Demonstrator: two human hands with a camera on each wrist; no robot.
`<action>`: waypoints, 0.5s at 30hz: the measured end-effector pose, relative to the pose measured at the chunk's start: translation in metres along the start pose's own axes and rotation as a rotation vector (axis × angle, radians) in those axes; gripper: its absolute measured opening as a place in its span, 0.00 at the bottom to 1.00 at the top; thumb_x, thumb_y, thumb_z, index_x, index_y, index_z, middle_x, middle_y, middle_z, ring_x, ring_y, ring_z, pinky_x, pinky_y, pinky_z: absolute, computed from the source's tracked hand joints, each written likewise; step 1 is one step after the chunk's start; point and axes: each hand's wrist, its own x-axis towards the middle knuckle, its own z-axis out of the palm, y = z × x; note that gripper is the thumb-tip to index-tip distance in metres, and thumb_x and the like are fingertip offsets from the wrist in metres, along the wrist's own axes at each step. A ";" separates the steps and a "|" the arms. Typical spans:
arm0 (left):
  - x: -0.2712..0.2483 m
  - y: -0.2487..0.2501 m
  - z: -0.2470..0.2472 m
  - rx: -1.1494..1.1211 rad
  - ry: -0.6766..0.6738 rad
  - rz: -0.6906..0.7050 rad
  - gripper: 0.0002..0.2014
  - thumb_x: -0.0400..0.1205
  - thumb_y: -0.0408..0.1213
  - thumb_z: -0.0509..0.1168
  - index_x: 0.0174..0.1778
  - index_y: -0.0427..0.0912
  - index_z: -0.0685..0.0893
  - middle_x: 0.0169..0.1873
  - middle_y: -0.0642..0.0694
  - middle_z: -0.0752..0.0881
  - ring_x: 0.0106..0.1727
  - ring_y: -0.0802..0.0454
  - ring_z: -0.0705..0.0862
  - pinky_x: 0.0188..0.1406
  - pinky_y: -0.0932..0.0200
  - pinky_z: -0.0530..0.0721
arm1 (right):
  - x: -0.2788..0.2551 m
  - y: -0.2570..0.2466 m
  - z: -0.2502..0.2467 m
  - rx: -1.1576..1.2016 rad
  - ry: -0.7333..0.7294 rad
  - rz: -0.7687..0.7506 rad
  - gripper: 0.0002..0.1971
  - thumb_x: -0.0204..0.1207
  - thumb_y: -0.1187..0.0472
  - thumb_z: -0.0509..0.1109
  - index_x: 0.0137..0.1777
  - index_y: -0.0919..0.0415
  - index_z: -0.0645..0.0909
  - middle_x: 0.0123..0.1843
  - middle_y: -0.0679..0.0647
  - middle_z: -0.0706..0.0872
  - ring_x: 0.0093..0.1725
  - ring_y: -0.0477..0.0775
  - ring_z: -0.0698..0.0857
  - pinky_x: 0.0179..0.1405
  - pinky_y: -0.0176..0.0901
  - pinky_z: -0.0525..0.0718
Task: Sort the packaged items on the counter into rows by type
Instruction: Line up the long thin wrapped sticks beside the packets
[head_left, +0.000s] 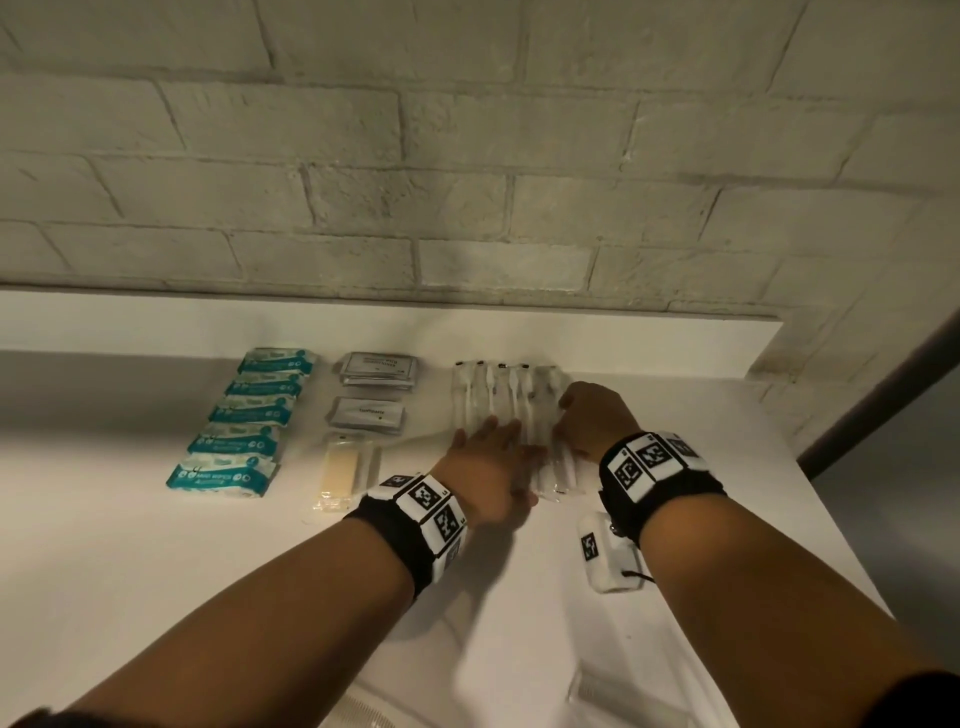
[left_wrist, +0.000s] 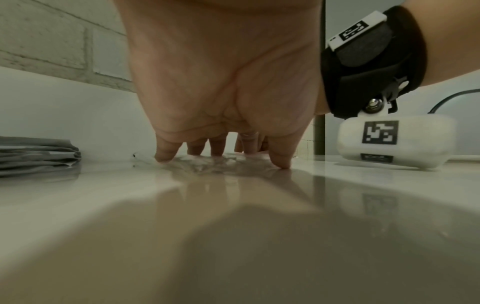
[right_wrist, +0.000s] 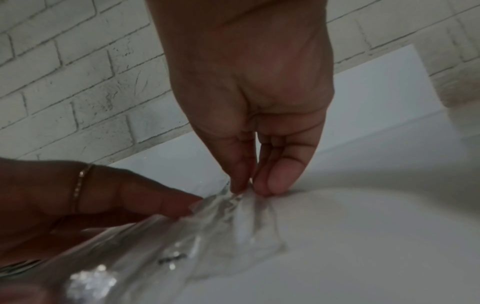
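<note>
Clear toothbrush packets (head_left: 511, 410) lie between left hand (head_left: 488, 457) and right hand (head_left: 589, 415).

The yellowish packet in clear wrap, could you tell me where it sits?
In the head view the yellowish packet lies nearest the front of the middle row, just right of the teal wipes.

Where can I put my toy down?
Bare counter lies near you, left of the arms, and at far right past the right hand. It is crowded by the wall: wipes, sachets, clear packets under both hands.
</note>
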 end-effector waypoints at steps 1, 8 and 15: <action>0.000 0.000 0.001 -0.003 0.009 -0.005 0.32 0.80 0.51 0.62 0.81 0.58 0.61 0.84 0.43 0.55 0.84 0.38 0.52 0.78 0.35 0.57 | -0.001 0.001 0.000 -0.001 -0.003 -0.002 0.16 0.74 0.67 0.67 0.62 0.65 0.81 0.62 0.63 0.84 0.59 0.64 0.85 0.57 0.55 0.87; -0.001 -0.002 0.000 0.000 0.027 0.023 0.37 0.79 0.54 0.64 0.83 0.56 0.58 0.85 0.43 0.51 0.85 0.36 0.49 0.80 0.35 0.54 | -0.008 0.014 -0.008 -0.040 -0.008 0.009 0.17 0.79 0.61 0.64 0.66 0.64 0.81 0.66 0.61 0.82 0.65 0.62 0.81 0.62 0.48 0.81; -0.039 0.003 -0.015 -0.106 0.152 0.138 0.35 0.80 0.53 0.63 0.82 0.52 0.60 0.84 0.46 0.58 0.84 0.44 0.55 0.83 0.49 0.55 | -0.056 0.041 -0.018 -0.122 -0.068 0.012 0.21 0.79 0.55 0.64 0.69 0.64 0.78 0.70 0.61 0.80 0.67 0.62 0.79 0.65 0.47 0.78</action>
